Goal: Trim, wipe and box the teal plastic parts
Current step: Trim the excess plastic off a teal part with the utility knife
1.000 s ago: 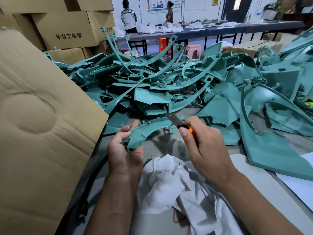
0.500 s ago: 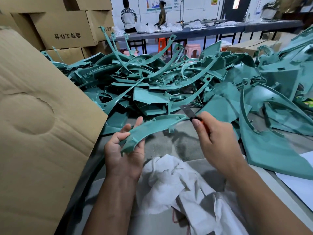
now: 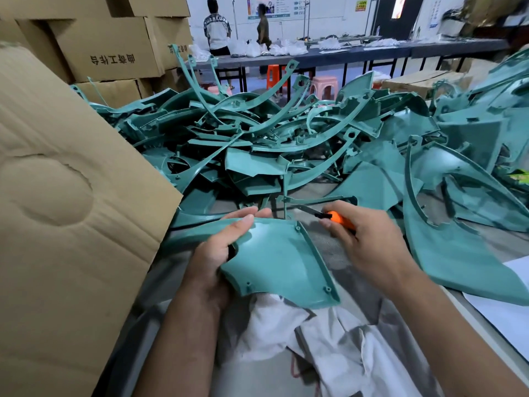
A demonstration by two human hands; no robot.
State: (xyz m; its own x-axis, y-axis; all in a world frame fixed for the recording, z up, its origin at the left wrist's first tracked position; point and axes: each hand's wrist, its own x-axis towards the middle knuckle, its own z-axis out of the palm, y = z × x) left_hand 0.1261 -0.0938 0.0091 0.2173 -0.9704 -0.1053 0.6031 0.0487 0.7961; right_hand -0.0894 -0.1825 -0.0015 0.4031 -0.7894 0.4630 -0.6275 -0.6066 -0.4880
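Teal plastic part (image 3: 274, 259), a broad curved panel with small screw posts along its ribbed edge, sits in my left hand (image 3: 217, 253): my grip is on its left edge, thumb over the inner face, fingers stretched along the top rim, and the panel hangs above the white rag (image 3: 286, 328) on the grey worktop (image 3: 329, 253). My right hand (image 3: 369, 242) is curled round the orange-handled knife (image 3: 329, 216), its blade pointing left and clear of the panel. Half a second ago the part showed me only its thin edge, with the blade at its far tip; now it has turned its wide face up and the knife has drawn away to the right. Behind lies the heap of teal parts (image 3: 257, 138). The cardboard box (image 3: 111, 50) at back left carries dark printed characters, upside down to me, which I cannot read. A large cardboard flap (image 3: 63, 196) stands at my left.
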